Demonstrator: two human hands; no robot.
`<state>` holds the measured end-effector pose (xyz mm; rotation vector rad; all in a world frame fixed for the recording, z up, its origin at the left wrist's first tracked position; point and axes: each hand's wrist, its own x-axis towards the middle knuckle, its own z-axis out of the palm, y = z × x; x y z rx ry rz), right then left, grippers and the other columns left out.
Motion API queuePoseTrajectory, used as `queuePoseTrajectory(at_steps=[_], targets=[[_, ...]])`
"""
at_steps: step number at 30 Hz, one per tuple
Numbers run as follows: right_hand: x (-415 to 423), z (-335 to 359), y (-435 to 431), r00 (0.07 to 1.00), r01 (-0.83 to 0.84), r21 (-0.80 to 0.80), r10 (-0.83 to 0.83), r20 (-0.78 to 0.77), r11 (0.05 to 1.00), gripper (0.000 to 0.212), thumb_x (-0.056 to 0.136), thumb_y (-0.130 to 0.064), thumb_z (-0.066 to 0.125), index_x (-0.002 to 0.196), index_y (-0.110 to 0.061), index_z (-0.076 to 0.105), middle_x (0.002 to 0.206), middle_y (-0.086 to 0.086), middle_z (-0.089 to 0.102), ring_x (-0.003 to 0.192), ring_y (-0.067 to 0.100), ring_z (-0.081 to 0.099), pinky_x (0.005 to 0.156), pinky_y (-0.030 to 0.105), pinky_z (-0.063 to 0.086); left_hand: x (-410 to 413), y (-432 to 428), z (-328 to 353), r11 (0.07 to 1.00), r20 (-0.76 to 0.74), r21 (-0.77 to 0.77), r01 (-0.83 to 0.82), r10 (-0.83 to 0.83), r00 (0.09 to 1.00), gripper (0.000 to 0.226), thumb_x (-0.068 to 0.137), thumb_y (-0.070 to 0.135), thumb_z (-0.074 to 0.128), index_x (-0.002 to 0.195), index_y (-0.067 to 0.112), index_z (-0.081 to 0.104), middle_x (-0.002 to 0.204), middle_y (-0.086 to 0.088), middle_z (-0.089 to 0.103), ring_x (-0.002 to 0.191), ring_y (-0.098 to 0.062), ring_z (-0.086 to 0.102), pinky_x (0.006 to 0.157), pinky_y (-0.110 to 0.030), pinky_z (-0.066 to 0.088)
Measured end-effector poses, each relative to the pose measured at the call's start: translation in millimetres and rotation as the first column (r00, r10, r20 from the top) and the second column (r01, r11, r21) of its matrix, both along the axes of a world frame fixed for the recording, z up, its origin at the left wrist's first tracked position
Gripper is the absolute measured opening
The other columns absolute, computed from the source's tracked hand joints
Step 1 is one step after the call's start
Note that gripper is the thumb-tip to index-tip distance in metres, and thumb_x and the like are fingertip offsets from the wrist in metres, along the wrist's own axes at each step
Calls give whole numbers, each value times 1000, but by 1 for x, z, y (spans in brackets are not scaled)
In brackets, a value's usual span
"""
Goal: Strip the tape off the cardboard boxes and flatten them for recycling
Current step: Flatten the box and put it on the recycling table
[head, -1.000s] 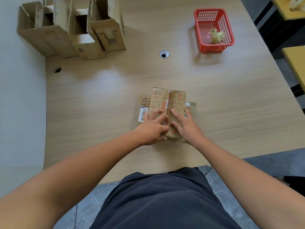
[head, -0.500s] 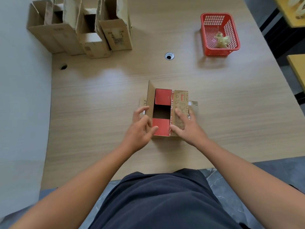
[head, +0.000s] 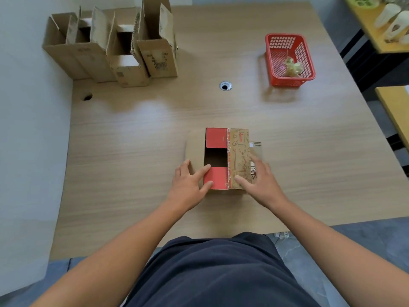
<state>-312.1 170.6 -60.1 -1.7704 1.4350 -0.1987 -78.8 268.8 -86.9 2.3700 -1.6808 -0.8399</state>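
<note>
Nearest the lower edge, a dark garment and two bare forearms were seen. The left hand (head: pixel 190 185) was laid with fingers spread on the folded-out left flap (head: pixel 194 149) and on the near red inner flap (head: pixel 215 178); nothing was pinched. The right hand (head: pixel 259 180) was pressed flat, fingers straight, on the printed right flap (head: pixel 241 156), which lay closed.

The small box (head: pixel 238 138) was found at the centre of the frame on the surface (head: pixel 132 151), half opened, with a dark gap between its two red inner flaps. A strip of tape (head: pixel 229 156) was noted along the inner edge of the printed flap.

Step judged: top being opened, tape not fully stripped. The next move was judged to call for the printed flap to be lifted, and for the strip to be pinched at one end and peeled.

Farther off, a red basket (head: pixel 285 36) holding a wad of tape (head: pixel 292 67) was noted at upper right. Opened boxes (head: pixel 110 47) stood at upper left.
</note>
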Motion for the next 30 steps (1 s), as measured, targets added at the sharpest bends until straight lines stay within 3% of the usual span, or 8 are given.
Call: queuePoseTrajectory(at_steps=[2, 5, 8, 12, 17, 20, 25, 30], targets=[[9, -1, 11, 990, -83, 15, 85, -114, 996, 104, 76, -74, 69, 159, -36, 17, 153, -1, 25, 138, 23, 44, 113, 39, 41, -2, -4, 0, 1000, -1, 11, 0, 0, 1000, 60, 93, 72, 42, 150, 56, 27, 161, -6, 7, 149, -32, 7, 121, -50, 21], [26, -7, 23, 947, -143, -39, 125, -296, 989, 115, 77, -79, 65, 161, -28, 7, 154, 9, 21, 141, 32, 38, 114, 47, 43, -4, -7, 0, 1000, -17, 6, -19, 19, 1000, 60, 94, 71, 45, 149, 55, 30, 159, -3, 7, 147, -31, 9, 120, -50, 23], [24, -9, 24, 956, -139, -69, 116, -270, 988, 108, 83, -71, 66, 163, -25, 9, 155, 10, 22, 143, 30, 36, 114, 45, 42, -7, -5, -2, 999, -31, 10, -47, 47, 998, 58, 95, 70, 45, 149, 56, 29, 158, 0, 4, 147, -30, 8, 119, -50, 26], [13, -6, 19, 957, -172, -40, 157, -243, 984, 93, 89, -65, 63, 162, -30, 15, 150, 8, 31, 133, 29, 49, 104, 44, 49, -12, -3, -3, 998, -3, -33, -52, 52, 999, 57, 95, 70, 44, 148, 54, 33, 159, -1, 4, 146, -31, 7, 119, -50, 26], [33, -2, 21, 944, -96, -18, 85, -319, 995, 97, 84, -71, 64, 155, -27, 14, 145, 17, 31, 130, 36, 47, 103, 46, 46, -13, 1, -5, 994, 85, -105, -11, 20, 996, 57, 95, 70, 43, 148, 50, 38, 156, 6, 7, 142, -29, 5, 121, -48, 22], [36, 0, 19, 965, -38, -16, 32, -262, 999, 88, 89, -59, 65, 155, -30, 14, 145, 18, 35, 128, 39, 51, 103, 48, 48, -15, 2, -7, 991, 78, -131, -38, 48, 996, 54, 95, 69, 44, 146, 50, 41, 155, 6, 9, 142, -29, 6, 121, -46, 20], [34, 2, 20, 976, -6, -11, 3, -217, 1000, 95, 90, -50, 66, 159, -40, 3, 144, 15, 39, 120, 34, 55, 96, 45, 51, -19, 7, -13, 986, 40, -157, -61, 68, 997, 53, 96, 68, 43, 145, 48, 42, 156, 5, 9, 144, -28, 5, 121, -47, 18], [37, 5, 13, 960, -43, 38, 52, -276, 998, 104, 83, -44, 69, 162, -37, 1, 142, 14, 38, 121, 35, 54, 100, 47, 51, -20, 8, -12, 987, 44, -160, -31, 38, 998, 54, 97, 67, 40, 144, 41, 48, 152, 0, 12, 145, -29, 11, 115, -48, 35]])
